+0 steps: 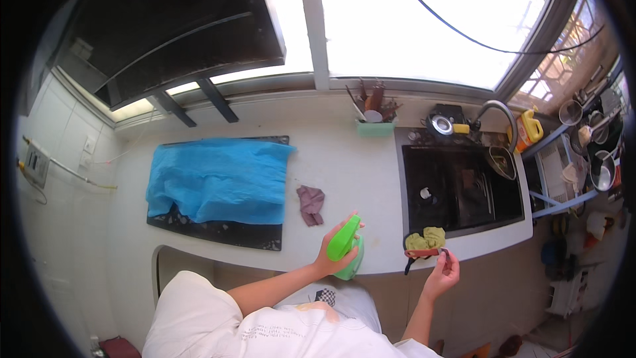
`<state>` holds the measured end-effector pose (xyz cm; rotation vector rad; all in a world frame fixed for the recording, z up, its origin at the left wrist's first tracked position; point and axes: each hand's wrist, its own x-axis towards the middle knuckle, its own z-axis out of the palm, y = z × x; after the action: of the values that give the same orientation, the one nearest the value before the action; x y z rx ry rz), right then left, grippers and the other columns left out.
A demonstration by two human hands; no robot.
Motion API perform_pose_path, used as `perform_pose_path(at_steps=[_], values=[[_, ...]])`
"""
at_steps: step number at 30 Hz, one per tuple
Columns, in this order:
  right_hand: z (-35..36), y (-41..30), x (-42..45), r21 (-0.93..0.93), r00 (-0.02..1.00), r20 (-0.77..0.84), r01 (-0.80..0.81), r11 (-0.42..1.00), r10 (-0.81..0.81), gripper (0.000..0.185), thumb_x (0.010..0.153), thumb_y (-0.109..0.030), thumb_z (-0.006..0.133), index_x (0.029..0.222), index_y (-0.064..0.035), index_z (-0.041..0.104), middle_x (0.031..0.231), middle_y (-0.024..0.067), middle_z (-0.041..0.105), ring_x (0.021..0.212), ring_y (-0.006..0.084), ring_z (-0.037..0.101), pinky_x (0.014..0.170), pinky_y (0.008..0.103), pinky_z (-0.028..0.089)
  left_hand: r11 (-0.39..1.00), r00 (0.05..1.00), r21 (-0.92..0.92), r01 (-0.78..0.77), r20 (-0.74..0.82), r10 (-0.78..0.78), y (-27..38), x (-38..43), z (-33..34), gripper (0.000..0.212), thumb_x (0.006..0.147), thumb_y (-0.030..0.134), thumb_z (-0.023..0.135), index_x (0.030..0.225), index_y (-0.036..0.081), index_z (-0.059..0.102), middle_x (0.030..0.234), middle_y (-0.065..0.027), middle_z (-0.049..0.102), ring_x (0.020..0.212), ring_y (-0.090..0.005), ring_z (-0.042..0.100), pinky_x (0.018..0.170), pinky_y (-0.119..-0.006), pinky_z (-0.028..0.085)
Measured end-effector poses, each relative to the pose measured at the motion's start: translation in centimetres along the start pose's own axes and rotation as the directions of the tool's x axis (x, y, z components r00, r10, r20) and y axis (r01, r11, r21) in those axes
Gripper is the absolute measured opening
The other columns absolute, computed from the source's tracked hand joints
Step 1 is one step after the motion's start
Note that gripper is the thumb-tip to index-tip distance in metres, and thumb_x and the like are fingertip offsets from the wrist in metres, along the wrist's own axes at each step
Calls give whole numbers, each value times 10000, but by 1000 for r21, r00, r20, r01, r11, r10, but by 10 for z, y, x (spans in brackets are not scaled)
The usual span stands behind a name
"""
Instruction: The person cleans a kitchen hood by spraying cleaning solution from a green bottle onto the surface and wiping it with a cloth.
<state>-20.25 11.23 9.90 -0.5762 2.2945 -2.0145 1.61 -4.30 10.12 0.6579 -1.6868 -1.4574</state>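
Note:
My left hand (325, 253) is wrapped around a green spray bottle (343, 241) at the counter's front edge. The bottle's bright green trigger head points up, and its lower part is a paler translucent green. In my right hand (442, 276), a small tool with a reddish handle (422, 253) is pinched by its grey end. Its handle points left, across a crumpled yellow-green cloth (434, 236) at the sink's front edge. A dark strap-like piece (408, 264) hangs over the counter edge there. Between hob and sink lies a crumpled mauve cloth (311, 205).
A blue sheet (223, 179) covers most of the black hob (218, 233). The range hood (189, 20) overhangs at upper left. The black sink (462, 189) has a curved faucet (509, 119). A green utensil holder (376, 129) stands by the window; a crowded rack (561, 204) is at right.

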Motion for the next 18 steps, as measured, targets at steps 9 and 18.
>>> perform_pose_path(at_steps=[9,18], values=[[118,-105,-91,422,751,567,-618,664,339,123,865,-47,560,957,12,614,734,28,569,593,94,494,518,228,373,997,878,13,-72,-473,70,135,-56,-204,607,789,-18,532,1377,-11,380,1346,-216,480,887,-202,649,864,-375,506],[210,-195,-297,-66,153,896,-882,467,416,218,936,-59,504,1152,-42,532,792,94,588,596,155,544,528,275,441,944,746,303,-127,-598,292,188,-99,-449,602,751,-42,530,1348,-6,459,1264,-152,558,798,-137,602,832,-309,482]])
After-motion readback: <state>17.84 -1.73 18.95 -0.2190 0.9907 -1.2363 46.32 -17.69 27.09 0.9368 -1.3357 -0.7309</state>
